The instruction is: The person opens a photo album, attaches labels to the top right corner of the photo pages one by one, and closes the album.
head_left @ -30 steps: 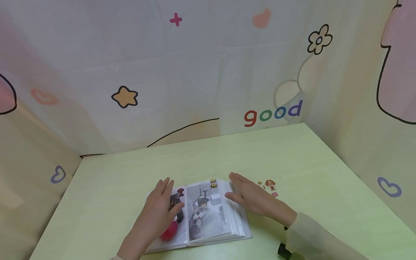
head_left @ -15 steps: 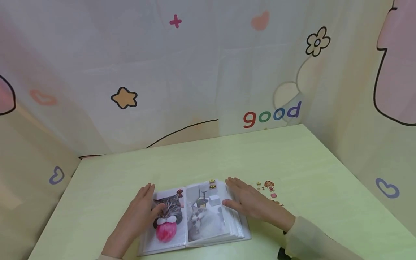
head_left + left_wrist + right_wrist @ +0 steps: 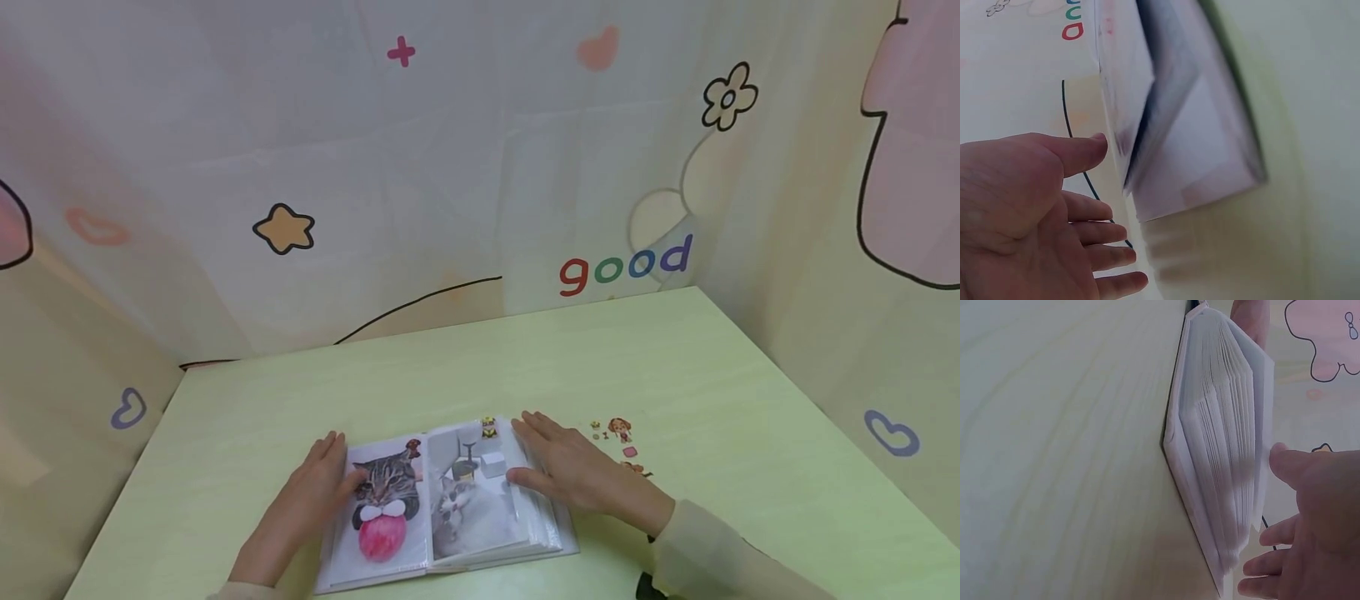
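An open photo album (image 3: 339, 571) lies on the table in front of me. Its left page shows a tabby cat photo (image 3: 390, 477) with a pink ball in it, and a paler cat photo (image 3: 480, 521) fills the right page. Small cartoon stickers sit at the tops of both pages, one a yellow figure (image 3: 489, 427). My left hand (image 3: 309, 487) rests along the album's left edge, fingers straight, thumb reaching over the page. At the right edge, my right hand (image 3: 573, 471) lies with fingers extended beside the stacked pages (image 3: 1222, 444). Neither hand grips anything.
Right of the album, several cartoon stickers (image 3: 620, 429) lie on the pale green table (image 3: 420, 383). A black object (image 3: 649, 587) shows partly below the right sleeve (image 3: 720, 542). A printed curtain (image 3: 420, 183) encloses the table at the back and sides.
My left hand has slid left off the photo to the album's left edge, uncovering the tabby cat and pink ball. The right hand has shifted only slightly left.
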Motion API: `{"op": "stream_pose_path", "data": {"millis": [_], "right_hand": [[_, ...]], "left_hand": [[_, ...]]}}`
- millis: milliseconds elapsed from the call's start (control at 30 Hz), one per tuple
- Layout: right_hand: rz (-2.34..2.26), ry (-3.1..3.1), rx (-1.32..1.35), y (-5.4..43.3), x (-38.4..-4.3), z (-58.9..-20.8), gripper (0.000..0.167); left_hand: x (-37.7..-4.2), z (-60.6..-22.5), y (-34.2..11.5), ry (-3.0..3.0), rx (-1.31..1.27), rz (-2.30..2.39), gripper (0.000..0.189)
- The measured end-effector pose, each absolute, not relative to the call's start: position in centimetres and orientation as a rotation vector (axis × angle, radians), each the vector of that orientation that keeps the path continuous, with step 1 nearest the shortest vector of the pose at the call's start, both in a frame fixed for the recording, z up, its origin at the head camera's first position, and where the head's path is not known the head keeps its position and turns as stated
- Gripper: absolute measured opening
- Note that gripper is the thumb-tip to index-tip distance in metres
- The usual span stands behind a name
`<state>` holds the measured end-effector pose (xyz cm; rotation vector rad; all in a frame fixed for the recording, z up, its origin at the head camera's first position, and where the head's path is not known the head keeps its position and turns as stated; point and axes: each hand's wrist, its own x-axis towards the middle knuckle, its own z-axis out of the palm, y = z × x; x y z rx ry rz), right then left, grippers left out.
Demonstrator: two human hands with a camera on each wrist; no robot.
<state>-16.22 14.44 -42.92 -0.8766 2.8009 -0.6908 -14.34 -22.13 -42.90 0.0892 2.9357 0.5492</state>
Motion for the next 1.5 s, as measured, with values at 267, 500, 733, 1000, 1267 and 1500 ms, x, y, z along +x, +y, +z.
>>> {"op": "stream_pose_path", "data": {"millis": [267, 500, 733, 1000, 1267, 1500], "right_hand": [[-0.647, 2.779, -0.828, 14.3, -16.3, -43.2, 0.079], [-0.622, 2.794, -0.852, 14.2, -16.4, -43.4, 0.077], [-0.57, 2.8, -0.832, 14.0, -16.2, -43.4, 0.077], [-0.469, 2.82, -0.815, 13.6, -16.0, -43.5, 0.077], [-0.408, 2.831, -0.825, 13.4, -15.9, -43.7, 0.075], [-0.397, 2.827, -0.826, 13.4, -15.7, -43.6, 0.075]], "left_hand": [[-14.4, -43.1, -21.7, 2.921, 0.092, 0.502, 0.066], [-14.2, -42.9, -21.7, 2.946, 0.111, 0.497, 0.06], [-14.2, -42.8, -21.6, 2.958, 0.103, 0.544, 0.057], [-14.3, -42.8, -21.3, 2.947, 0.054, 0.53, 0.056], [-14.4, -42.9, -20.7, 2.949, 0.003, 0.487, 0.054], [-14.4, -42.8, -20.5, 2.984, 0.002, 0.462, 0.047]]}}
